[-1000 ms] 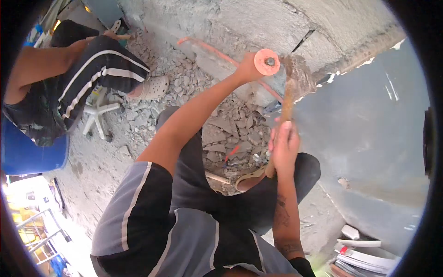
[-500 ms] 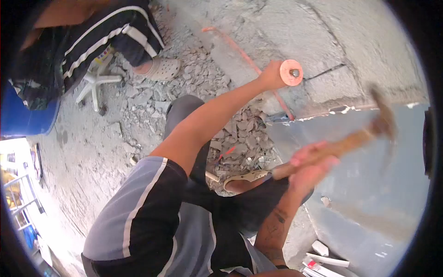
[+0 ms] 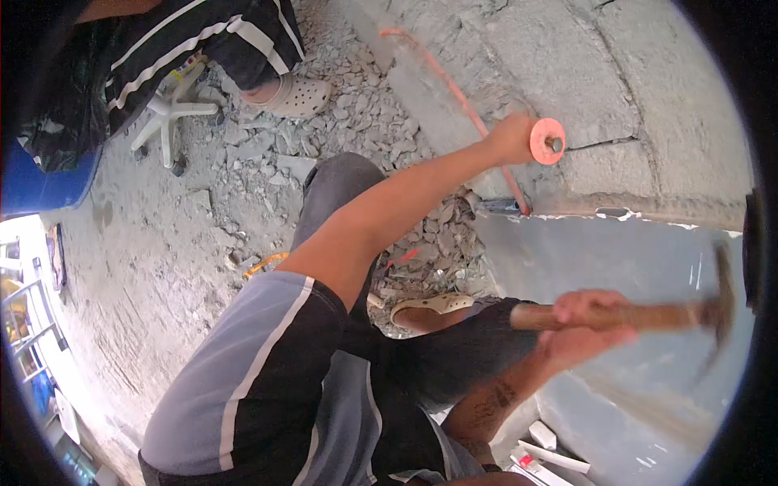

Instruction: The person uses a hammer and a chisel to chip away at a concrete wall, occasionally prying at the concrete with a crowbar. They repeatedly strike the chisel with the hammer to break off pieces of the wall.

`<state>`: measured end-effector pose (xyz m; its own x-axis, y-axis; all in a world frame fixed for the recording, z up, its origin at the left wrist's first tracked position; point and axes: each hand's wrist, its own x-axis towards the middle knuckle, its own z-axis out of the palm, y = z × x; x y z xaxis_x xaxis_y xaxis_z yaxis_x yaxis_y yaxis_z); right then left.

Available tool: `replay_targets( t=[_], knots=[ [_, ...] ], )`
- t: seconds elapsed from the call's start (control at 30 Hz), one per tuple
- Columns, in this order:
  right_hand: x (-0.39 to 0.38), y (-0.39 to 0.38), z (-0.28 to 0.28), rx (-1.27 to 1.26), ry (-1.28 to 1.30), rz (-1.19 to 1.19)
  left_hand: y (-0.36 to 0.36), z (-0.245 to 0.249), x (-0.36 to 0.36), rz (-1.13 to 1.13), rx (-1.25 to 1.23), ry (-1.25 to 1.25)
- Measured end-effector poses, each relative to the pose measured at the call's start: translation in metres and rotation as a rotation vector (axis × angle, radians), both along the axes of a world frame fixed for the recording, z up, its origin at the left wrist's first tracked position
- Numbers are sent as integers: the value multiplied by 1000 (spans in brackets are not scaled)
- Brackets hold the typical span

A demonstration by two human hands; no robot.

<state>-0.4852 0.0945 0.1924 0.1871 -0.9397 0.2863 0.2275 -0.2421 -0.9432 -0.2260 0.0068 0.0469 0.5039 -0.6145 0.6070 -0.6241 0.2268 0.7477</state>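
A: Left hand [image 3: 510, 142], quick. Gripping?
B: Yep, closed round a chisel-like tool with a flat, round orange guard and grey metal end [image 3: 546, 132]. Guard's toward the camera; it and the hand hide the shaft and tip, so can't tell what the tip touches.
A: Right hand [image 3: 582, 343]?
B: Gripping a brown wooden-handled hammer with a dark metal head [image 3: 668, 317]. Fingers wrapped round the handle, butt poking out over the dark trouser knee. Head and fingers blurred; head's exact shape is hard to make out.
A: Where are the 2 tools?
B: Well apart. Hammer's in front of the smooth grey panel [image 3: 527, 255]; chisel-like tool's up at the rough grey concrete [image 3: 596, 89], beside a thin dark slit [image 3: 604, 144].
A: Thin orange pipe [image 3: 455, 87]?
B: Slants along the concrete, partly hidden behind the left hand and wrist.
A: Floor?
B: Broken grey rubble [image 3: 352, 97], part covered by arm and knee. 1 small red item [image 3: 403, 257] in it, too small to name.
A: Left edge?
B: Another person, mostly cut off: dark trouser leg with white stripes [image 3: 243, 61], beige holed clog [image 3: 301, 97]. White star-shaped base [image 3: 166, 117] nearby, top partly hidden. Blue item [image 3: 53, 182] cropped, can't tell what.
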Motion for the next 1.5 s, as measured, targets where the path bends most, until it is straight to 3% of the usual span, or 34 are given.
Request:
replay_targets(
  t=[0.07,0.1,0.13,0.2,0.23,0.33,0.43,0.47,0.53,0.6,0.63,0.7,0.73,0.83,0.9,0.97,1.0,1.07,1.1,1.17,1.2,1.3,1.37,1.47,1.5],
  knots=[
    [-1,-2,7,-166,-295,366,-1,0,-3,-9,-48,-2],
    [-7,-14,-16,-165,-294,364,-2,0,-5,-20,-102,-6],
    [-16,-34,-59,212,-173,220,-3,0,-6,-23,-102,-7],
    [8,-24,-87,483,261,135,-6,1,-7,49,-110,-101],
    [31,1,-89,377,568,199,-5,1,-9,43,-112,-103],
    [20,-2,-59,507,423,103,-5,4,-5,56,-163,-104],
    [-7,-2,-18,232,205,-90,-7,-2,-6,40,-128,-106],
    [-14,-3,-1,60,75,-2,-3,1,-9,29,-117,-82],
    [-27,-9,17,-212,-289,390,1,2,-9,21,-99,-66],
    [-9,-9,-18,-383,-322,350,3,5,-8,-51,-115,-7],
    [4,-9,-63,-208,24,-29,1,5,-7,-47,-116,-8],
    [34,-4,-93,118,490,-100,-3,-1,-6,14,-116,-60],
    [33,-2,-91,265,610,198,-4,-7,-15,6,-114,-55],
    [18,-5,-43,269,594,63,-7,-6,-4,49,-10,-102],
    [2,3,-9,132,420,-102,1,1,-7,8,-122,-84],
    [-14,6,14,-32,-61,121,-3,-1,-7,38,-67,-62],
    [-22,-3,12,-140,-317,398,-3,-2,-3,76,-16,-56],
    [-5,-8,-31,-322,-365,408,-7,-6,1,83,-17,-83],
    [-8,-23,-89,-573,210,43,-9,-7,1,80,-27,-107],
    [19,-26,-122,-300,744,-40,-7,-4,3,45,-62,-63],
    [34,-8,-99,200,672,234,-7,-6,-7,-18,-92,-12],
    [26,2,-46,348,591,153,-14,-15,-6,-6,-52,-104],
    [6,-3,-21,288,303,34,-14,-16,-8,16,-70,-108],
    [-11,-5,17,-98,-255,499,-17,-14,-5,51,-53,-114],
    [-5,-5,10,-221,-274,506,-16,-13,1,67,-24,-110]
  ],
)
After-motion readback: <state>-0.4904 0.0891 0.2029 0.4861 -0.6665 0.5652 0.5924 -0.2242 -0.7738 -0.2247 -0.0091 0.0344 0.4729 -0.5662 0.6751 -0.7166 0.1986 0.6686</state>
